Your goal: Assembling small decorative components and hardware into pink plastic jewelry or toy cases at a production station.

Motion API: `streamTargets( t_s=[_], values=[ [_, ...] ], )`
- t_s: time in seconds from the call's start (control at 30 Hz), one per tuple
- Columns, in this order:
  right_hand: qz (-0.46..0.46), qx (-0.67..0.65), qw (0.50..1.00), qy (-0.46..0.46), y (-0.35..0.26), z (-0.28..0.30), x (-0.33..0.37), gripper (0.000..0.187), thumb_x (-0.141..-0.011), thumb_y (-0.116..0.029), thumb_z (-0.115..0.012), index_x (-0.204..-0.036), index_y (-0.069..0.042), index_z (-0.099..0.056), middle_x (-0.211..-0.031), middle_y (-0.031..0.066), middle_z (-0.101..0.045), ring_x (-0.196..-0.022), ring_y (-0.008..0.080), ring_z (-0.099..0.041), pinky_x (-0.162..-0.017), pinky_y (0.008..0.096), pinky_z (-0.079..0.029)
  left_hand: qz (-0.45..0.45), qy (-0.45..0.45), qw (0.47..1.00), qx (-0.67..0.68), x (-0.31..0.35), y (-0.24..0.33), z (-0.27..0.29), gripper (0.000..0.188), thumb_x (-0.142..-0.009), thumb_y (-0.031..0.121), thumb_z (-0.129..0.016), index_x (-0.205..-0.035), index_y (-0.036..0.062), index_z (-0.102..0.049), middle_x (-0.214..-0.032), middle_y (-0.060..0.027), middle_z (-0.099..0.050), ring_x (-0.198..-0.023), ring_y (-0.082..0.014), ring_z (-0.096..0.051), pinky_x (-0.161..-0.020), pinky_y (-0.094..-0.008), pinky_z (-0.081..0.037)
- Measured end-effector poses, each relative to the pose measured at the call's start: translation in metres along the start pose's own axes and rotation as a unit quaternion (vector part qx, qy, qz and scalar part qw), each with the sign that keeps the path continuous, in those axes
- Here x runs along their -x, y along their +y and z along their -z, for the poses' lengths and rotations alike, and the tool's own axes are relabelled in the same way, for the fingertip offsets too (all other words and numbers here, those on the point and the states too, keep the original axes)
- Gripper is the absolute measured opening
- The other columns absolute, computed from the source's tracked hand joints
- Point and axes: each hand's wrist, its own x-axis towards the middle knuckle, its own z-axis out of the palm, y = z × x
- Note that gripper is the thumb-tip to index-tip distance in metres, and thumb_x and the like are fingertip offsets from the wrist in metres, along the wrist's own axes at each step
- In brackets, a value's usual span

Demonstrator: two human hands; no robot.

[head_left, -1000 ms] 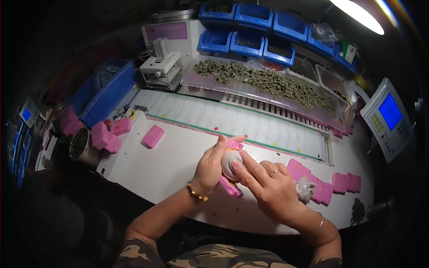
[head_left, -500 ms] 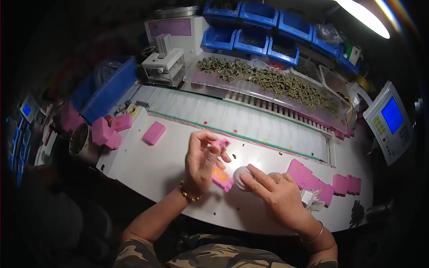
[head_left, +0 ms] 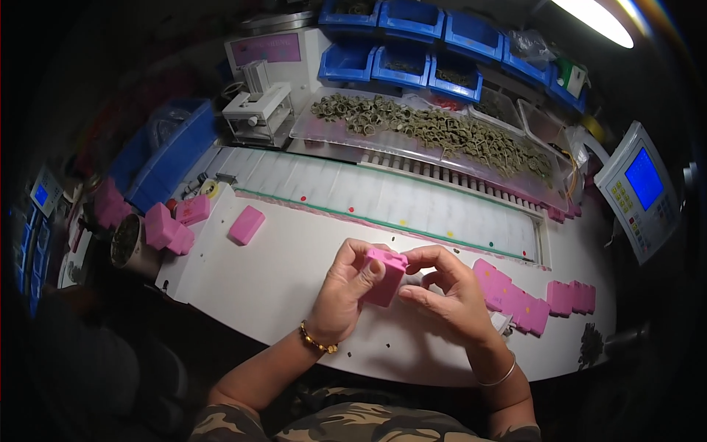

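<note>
A pink rubber mould (head_left: 385, 289) stands upright between my hands above the white worktop (head_left: 265, 280); a notch shows in its top edge. My left hand (head_left: 340, 291) is closed around its left side, thumb across the near face. At its right edge, my right hand (head_left: 458, 298) grips with curled fingers and thumb. Behind the right fingers a small part of a whitish round pad (head_left: 414, 281) shows; the rest is hidden. Another pink mould (head_left: 247, 225) lies alone to the left.
Pink moulds lie in a row (head_left: 512, 298) at right, with a further stack (head_left: 571, 297) beyond. A glass-edged panel (head_left: 317, 180) crosses the back, below a clear tray (head_left: 302, 132) of greenish rings. Blue bins (head_left: 346, 62) hang above. A control screen (head_left: 644, 179) stands right.
The pink mould, earlier apart in two pieces at my left hand, is now together as one block. My right hand has left the white pad's top and moved up-left to the mould.
</note>
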Motion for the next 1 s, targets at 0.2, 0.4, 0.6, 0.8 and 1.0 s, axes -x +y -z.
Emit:
streamTargets(
  t_s=[0.2,0.4,0.6,0.8,1.0],
  values=[
    [0.106,0.068,0.991,0.046,0.01,0.0,0.004,0.025,-0.081,-0.008,-0.077,-0.1,-0.001,-0.063,-0.095,0.0069,-0.066,-0.082,0.0123,-0.061,-0.071,0.0271,-0.051,-0.043,-0.055,0.99,-0.126,0.005,0.002,0.006,0.027,-0.095,0.017,-0.066,-0.114,0.0058,-0.051,-0.117,-0.0056,-0.056,-0.106,-0.0123,-0.057,-0.094,-0.0319,-0.048],
    [0.145,0.085,0.977,0.132,0.014,-0.002,-0.001,0.025,-0.084,-0.005,-0.072,-0.101,0.0,-0.055,-0.094,0.008,-0.063,-0.076,0.012,-0.062,-0.065,0.0256,-0.053,-0.223,0.07,0.875,-0.423,-0.004,-0.004,-0.002,0.042,-0.08,0.011,-0.079,-0.109,0.0046,-0.05,-0.116,-0.012,-0.052,-0.111,-0.0226,-0.052,-0.097,-0.0366,-0.044],
    [0.017,-0.029,0.991,0.131,0.021,0.0,-0.005,0.025,-0.094,-0.009,-0.064,-0.112,0.001,-0.05,-0.11,0.0135,-0.061,-0.093,0.0178,-0.066,-0.071,0.0252,-0.056,-0.196,0.009,0.837,-0.511,-0.036,-0.016,-0.004,0.035,-0.071,0.007,-0.075,-0.099,0.0046,-0.053,-0.103,-0.011,-0.052,-0.097,-0.0244,-0.055,-0.082,-0.0333,-0.048],
    [0.023,0.04,0.993,0.104,0.024,0.005,0.01,0.037,-0.089,-0.01,-0.07,-0.12,-0.004,-0.053,-0.119,0.0113,-0.061,-0.109,0.0194,-0.06,-0.083,0.0309,-0.051,-0.131,0.166,0.715,-0.666,-0.13,0.003,0.079,0.032,-0.071,0.017,-0.074,-0.096,0.0041,-0.059,-0.105,-0.0151,-0.057,-0.098,-0.0317,-0.058,-0.089,-0.0397,-0.049],
    [-0.02,0.017,0.999,0.046,0.015,-0.009,0.024,0.035,-0.089,-0.004,-0.068,-0.12,-0.002,-0.054,-0.119,0.0089,-0.059,-0.103,0.0155,-0.061,-0.083,0.0285,-0.053,-0.125,0.155,0.673,-0.713,-0.165,-0.012,0.079,0.029,-0.072,0.02,-0.074,-0.094,0.0038,-0.064,-0.106,-0.0177,-0.057,-0.103,-0.035,-0.057,-0.091,-0.0431,-0.048]
  ],
)
